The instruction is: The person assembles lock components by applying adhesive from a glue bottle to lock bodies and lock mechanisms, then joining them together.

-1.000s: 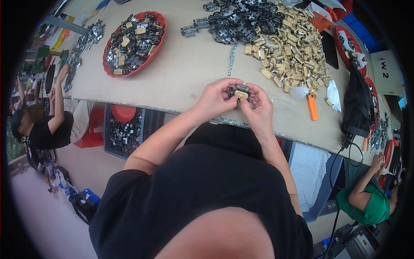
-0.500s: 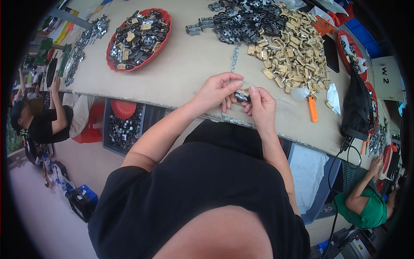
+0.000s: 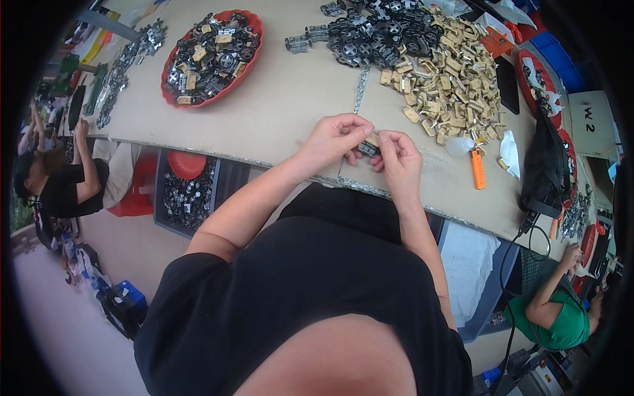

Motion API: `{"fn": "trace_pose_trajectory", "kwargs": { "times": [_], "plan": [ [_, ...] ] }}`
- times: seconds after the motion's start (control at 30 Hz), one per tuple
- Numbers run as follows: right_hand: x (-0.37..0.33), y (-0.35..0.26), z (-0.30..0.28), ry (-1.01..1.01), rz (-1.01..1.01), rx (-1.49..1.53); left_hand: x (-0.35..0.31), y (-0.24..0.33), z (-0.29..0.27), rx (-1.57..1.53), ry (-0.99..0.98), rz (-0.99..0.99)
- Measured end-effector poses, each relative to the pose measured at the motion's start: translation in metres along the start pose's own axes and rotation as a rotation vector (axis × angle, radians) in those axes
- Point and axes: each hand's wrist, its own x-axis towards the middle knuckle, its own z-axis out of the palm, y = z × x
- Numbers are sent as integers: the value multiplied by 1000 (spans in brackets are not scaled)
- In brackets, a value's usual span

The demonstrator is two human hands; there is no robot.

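Note:
Close to the table's near edge, my two hands hold a small gold-and-black piece (image 3: 369,145) between them. My left hand (image 3: 335,141) pinches its left end with thumb and fingertips. The thumb and fingers of my right hand (image 3: 400,157) close on its other end; the fingers hide part of it. Beyond my right hand lies a heap of small gold-coloured metal parts (image 3: 456,82). Beside that, farther left, is a pile of black parts with wheel-like rounds (image 3: 370,39). A red scalloped bowl (image 3: 258,58) at left holds gold and black pieces mixed.
An orange-handled object (image 3: 478,169), a white paper scrap (image 3: 509,153), a dark flat slab (image 3: 507,82) and a black bag (image 3: 545,165) with a cable lie at right. Below the table stands a grey bin (image 3: 231,181) of small parts. Other people (image 3: 72,175) sit at both sides.
Both hands stay in nearly the same place. The piece has turned slightly between my fingers, and its gold side shows more along the top.

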Motion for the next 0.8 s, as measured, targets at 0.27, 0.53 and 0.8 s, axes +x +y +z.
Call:
{"fn": "trace_pose_trajectory", "kwargs": {
  "times": [0.27,0.53,0.8],
  "plan": [
    [0,10,3,-27,-125,94,-3,1,4,-4,-20,50],
    [-2,8,4,-27,-134,53,-1,-5,1,23,-40,110],
    [-4,7,6,5,-148,84,-6,-8,5,-41,-17,170]
  ]
}}
